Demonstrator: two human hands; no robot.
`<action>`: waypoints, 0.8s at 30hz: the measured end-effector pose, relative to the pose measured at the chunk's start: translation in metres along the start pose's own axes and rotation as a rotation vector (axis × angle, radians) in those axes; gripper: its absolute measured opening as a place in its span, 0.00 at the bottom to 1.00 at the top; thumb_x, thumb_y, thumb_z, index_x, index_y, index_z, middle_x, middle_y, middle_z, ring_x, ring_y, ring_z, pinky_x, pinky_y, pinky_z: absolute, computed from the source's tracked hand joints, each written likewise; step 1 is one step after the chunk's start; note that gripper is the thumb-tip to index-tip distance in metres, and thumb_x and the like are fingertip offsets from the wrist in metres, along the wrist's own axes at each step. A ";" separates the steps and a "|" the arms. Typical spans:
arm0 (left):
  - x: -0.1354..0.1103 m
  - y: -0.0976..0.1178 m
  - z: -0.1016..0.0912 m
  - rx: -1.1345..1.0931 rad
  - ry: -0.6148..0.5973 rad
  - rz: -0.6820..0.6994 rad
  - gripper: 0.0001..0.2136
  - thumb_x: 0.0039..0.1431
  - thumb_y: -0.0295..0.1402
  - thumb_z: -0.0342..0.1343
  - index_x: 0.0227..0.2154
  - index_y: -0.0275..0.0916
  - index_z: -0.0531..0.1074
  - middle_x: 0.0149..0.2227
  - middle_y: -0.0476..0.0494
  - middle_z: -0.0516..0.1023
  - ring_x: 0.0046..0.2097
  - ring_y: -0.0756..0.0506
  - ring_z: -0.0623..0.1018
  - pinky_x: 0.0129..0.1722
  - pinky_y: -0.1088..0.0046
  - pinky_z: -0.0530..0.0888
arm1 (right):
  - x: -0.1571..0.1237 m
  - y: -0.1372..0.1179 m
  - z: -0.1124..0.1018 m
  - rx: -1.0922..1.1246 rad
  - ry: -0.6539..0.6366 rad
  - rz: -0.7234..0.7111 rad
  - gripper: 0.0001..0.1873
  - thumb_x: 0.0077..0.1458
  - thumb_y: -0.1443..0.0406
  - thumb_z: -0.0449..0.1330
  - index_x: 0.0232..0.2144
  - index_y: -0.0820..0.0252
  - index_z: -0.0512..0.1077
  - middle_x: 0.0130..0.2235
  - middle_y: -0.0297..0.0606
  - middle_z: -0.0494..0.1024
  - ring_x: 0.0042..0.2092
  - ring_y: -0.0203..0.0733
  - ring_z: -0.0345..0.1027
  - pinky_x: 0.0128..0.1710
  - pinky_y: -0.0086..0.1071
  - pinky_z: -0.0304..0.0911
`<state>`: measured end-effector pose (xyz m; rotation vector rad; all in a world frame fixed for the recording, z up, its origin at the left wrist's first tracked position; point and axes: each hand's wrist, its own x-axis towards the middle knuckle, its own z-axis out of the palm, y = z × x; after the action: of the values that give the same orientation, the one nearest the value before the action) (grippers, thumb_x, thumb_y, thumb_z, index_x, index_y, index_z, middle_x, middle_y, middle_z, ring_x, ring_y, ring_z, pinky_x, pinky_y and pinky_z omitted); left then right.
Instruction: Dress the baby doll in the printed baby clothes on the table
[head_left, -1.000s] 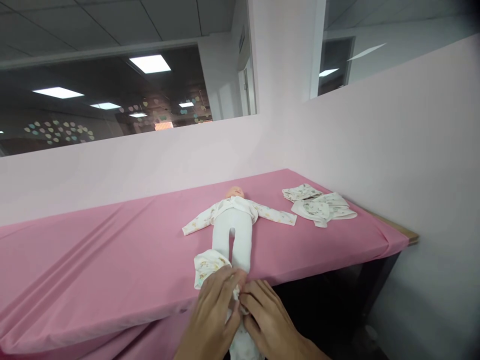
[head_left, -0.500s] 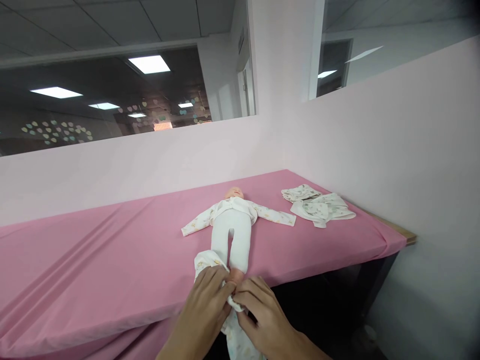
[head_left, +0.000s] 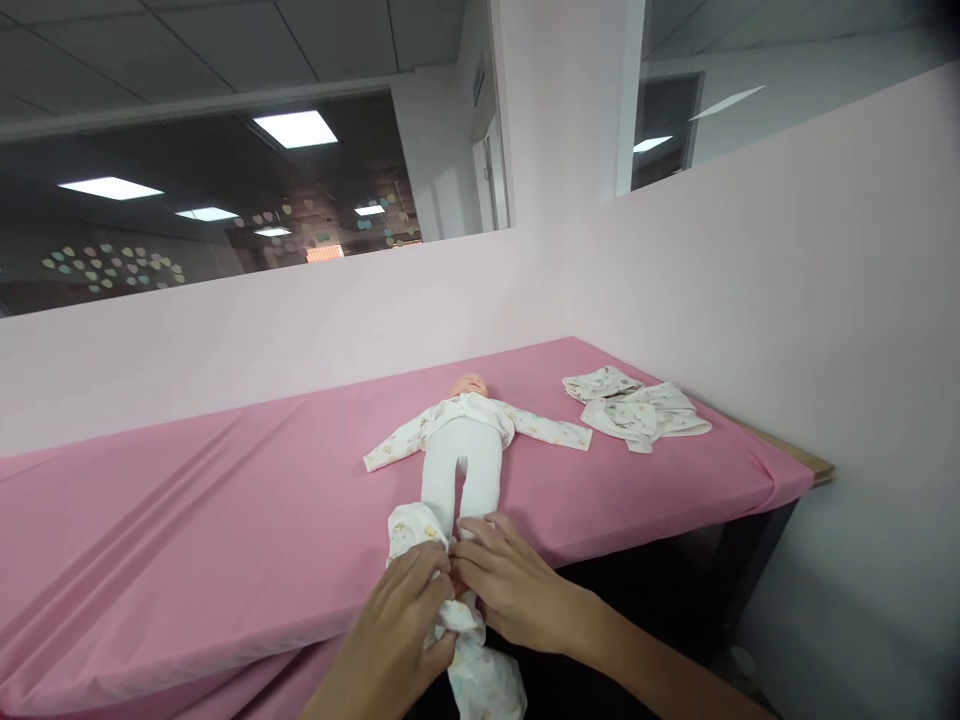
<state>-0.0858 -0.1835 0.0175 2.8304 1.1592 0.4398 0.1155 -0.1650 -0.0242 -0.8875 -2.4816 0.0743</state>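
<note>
A baby doll [head_left: 463, 440] lies on its back with its arms spread, in a patterned white top [head_left: 397, 440] and with white legs pointing towards me. Printed baby trousers [head_left: 487, 680] are bunched around its feet, one part lying over the lower leg at left and the rest hanging past the table edge. My left hand [head_left: 409, 605] is closed on the bunched trouser cloth by the feet. My right hand [head_left: 499, 580] curls around the doll's lower leg at right, covering most of the ankle and foot.
The table [head_left: 225, 540] has a pink cloth with loose folds at left and front. Folded printed baby clothes [head_left: 637, 405] lie at its right end. Pale walls with windows stand behind and to the right; a bare wooden corner [head_left: 821, 470] sticks out at right.
My right hand has left the trouser cloth and moved up and slightly left onto the doll's lower leg. My left hand stays at the cloth, and the trousers hang a little looser.
</note>
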 end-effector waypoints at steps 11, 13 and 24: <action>0.006 0.000 -0.001 -0.020 -0.043 -0.008 0.12 0.61 0.41 0.54 0.47 0.48 0.70 0.49 0.45 0.69 0.53 0.41 0.67 0.52 0.61 0.67 | 0.019 0.017 -0.010 -0.290 -0.081 -0.095 0.10 0.56 0.71 0.55 0.41 0.61 0.69 0.43 0.38 0.70 0.53 0.48 0.56 0.62 0.48 0.42; 0.007 0.001 -0.004 -0.037 -0.049 -0.021 0.09 0.63 0.39 0.52 0.44 0.46 0.70 0.48 0.44 0.69 0.52 0.42 0.67 0.51 0.63 0.67 | 0.021 0.018 -0.017 -0.255 -0.103 -0.116 0.10 0.55 0.70 0.56 0.42 0.61 0.69 0.44 0.39 0.70 0.52 0.48 0.56 0.59 0.46 0.46; 0.030 0.006 -0.023 -0.178 0.084 -0.148 0.08 0.60 0.37 0.53 0.28 0.39 0.68 0.38 0.46 0.72 0.47 0.42 0.69 0.48 0.64 0.68 | -0.006 0.021 -0.049 -0.043 -0.110 -0.048 0.19 0.51 0.77 0.52 0.43 0.57 0.70 0.53 0.37 0.71 0.58 0.46 0.54 0.55 0.42 0.51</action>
<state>-0.0681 -0.1684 0.0476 2.5778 1.2640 0.6235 0.1550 -0.1577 0.0110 -0.8619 -2.6148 0.0547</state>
